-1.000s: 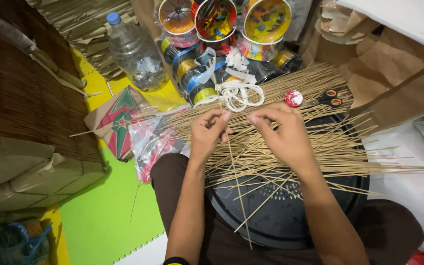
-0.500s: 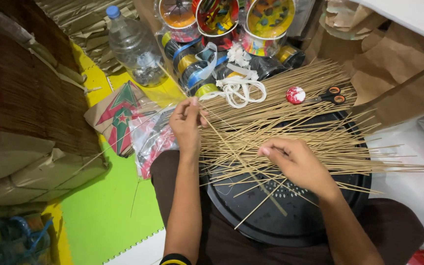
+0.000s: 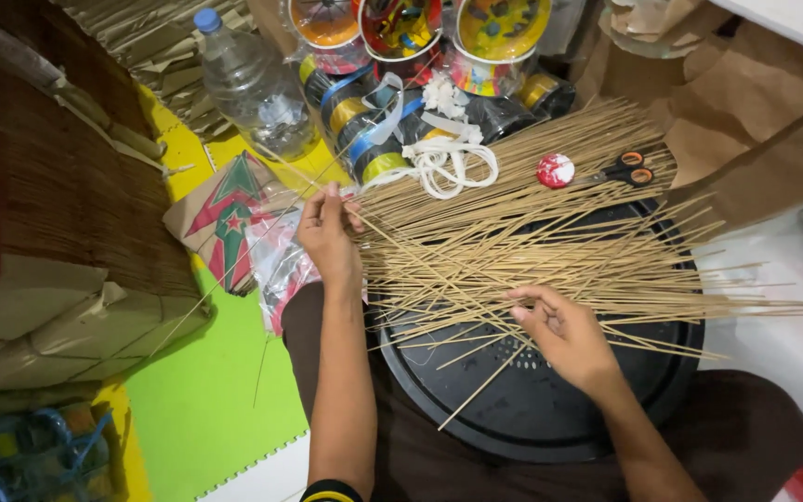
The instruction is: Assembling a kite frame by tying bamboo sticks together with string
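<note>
The left hand is raised toward the far left, its fingers held close together and pinched at the tips, the back of the hand facing up. Its forearm runs straight back toward the near edge. The right hand lies nearer and to the right, palm partly up, fingers loosely curled, forearm angling toward the near right.

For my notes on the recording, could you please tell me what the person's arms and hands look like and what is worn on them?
Both forearms are bare, with no sleeves in view. The left hand and the right hand wear no gloves, and no rings or watch show. On the left arm, at the bottom edge of the picture, there is a black band with a yellow stripe. The fingernails look short.
</note>
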